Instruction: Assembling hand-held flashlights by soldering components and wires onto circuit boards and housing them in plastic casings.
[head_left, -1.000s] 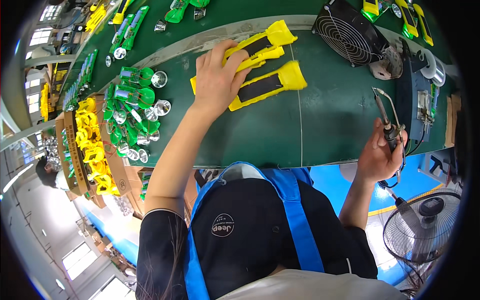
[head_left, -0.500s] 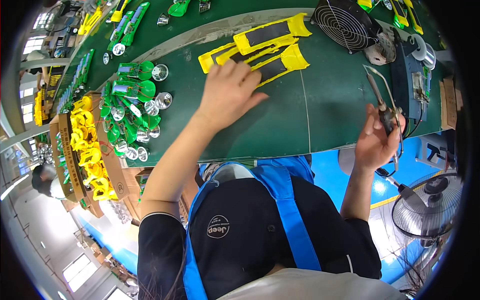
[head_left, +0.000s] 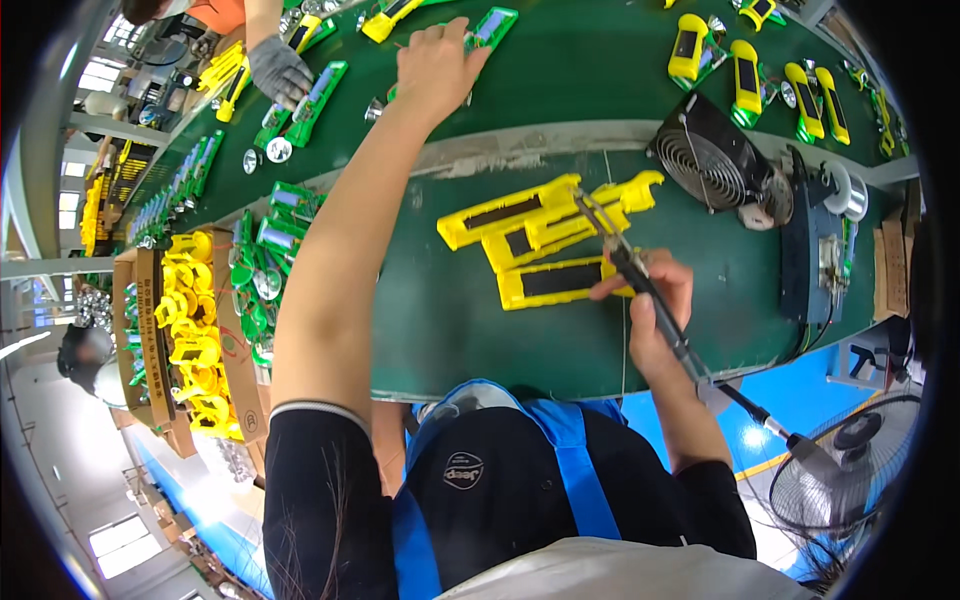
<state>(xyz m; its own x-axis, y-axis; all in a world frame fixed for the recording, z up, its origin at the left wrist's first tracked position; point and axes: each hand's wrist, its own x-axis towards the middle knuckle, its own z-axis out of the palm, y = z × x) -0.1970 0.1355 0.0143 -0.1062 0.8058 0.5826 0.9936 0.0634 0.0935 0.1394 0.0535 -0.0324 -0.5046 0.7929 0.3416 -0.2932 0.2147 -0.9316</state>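
Observation:
My left hand (head_left: 435,75) reaches to the far side of the bench, over a green lamp housing (head_left: 495,26) with a battery in it. Thumb and index finger stand apart beside this housing; whether they touch it I cannot make out. In my right hand (head_left: 662,305) is a soldering iron (head_left: 640,280), its tip pointing away over the yellow shells. Those yellow shells (head_left: 545,285), with dark panels, lie close together in front of me. Fingers of the right hand are close to the nearest shell.
A co-worker's gloved hand (head_left: 280,72) is near green housings (head_left: 318,105) at far left. Yellow rings (head_left: 195,350) fill a carton at left, by green housings with reflectors. A black fan (head_left: 700,155), solder spool (head_left: 846,190) and yellow-green lamps (head_left: 746,80) are at right.
My left hand has left the yellow shells and moved far forward to the green housing. The soldering iron in my right hand has come left, over the shells. The view has shifted forward.

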